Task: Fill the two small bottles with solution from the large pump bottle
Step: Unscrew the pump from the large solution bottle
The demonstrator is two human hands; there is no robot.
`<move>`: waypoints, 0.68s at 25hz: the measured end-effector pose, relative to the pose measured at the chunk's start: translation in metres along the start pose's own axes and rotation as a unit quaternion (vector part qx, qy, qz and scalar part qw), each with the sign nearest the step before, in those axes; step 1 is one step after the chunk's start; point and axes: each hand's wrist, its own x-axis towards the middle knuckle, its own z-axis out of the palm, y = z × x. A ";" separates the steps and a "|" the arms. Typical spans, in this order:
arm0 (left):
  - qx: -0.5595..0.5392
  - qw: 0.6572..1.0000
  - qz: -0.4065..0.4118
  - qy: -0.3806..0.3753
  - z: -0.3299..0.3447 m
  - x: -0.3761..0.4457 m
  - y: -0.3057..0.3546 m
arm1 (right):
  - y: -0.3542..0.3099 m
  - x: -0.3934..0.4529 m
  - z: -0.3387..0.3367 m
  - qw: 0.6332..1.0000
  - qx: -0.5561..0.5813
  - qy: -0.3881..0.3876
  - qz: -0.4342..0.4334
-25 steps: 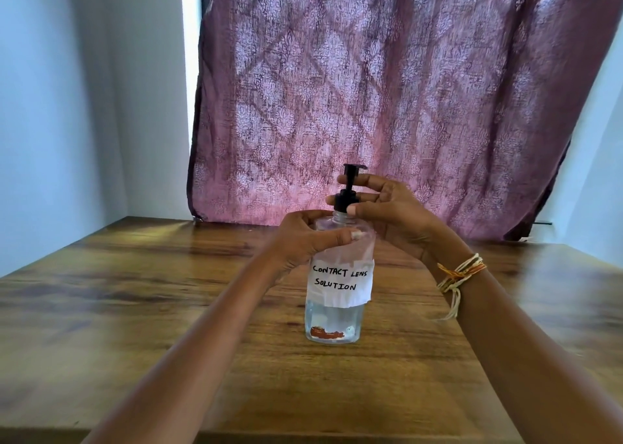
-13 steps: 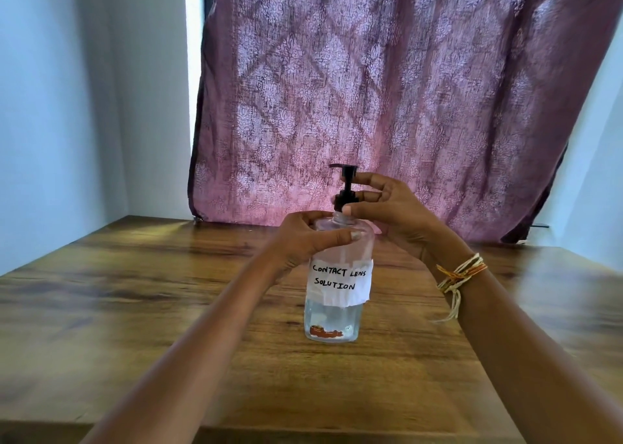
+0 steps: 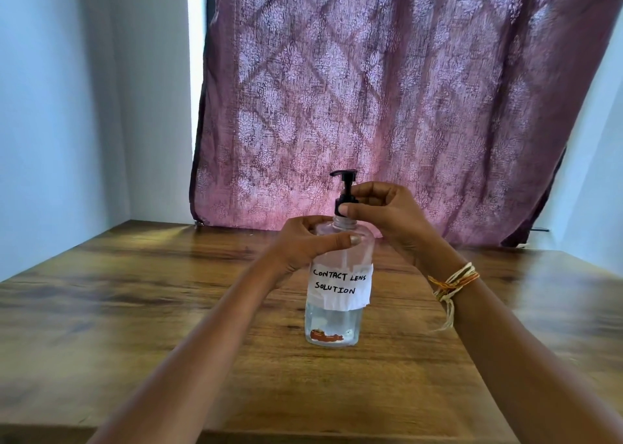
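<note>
Head view: the clear plastic pump bottle (image 3: 338, 295) with its handwritten paper label stands upright mid-bench on the wooden bench (image 3: 135, 309), nearer the far edge. Left hand (image 3: 305, 241) wraps the shoulder, fingers closed around it; right hand (image 3: 381, 211) pinches the black pump collar (image 3: 344, 204), fingers closed on it. Looks like unscrewing! Smooth, thin walls, little liquid inside: light, tippy, likely slippery, so brace the shoulder firmly. No small bottles in sight.
</note>
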 end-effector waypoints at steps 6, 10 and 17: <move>0.001 1.000 -0.001 -0.001 -0.001 0.001 -0.002 | -0.003 0.000 0.008 0.998 -0.053 -0.027 -0.019; 0.000 1.000 -0.005 -0.003 0.000 0.002 -0.003 | -0.003 -0.002 0.008 0.998 -0.054 0.017 -0.019; -0.003 1.000 0.002 -0.006 -0.002 0.003 -0.005 | -0.008 -0.005 0.009 0.999 -0.028 -0.039 0.002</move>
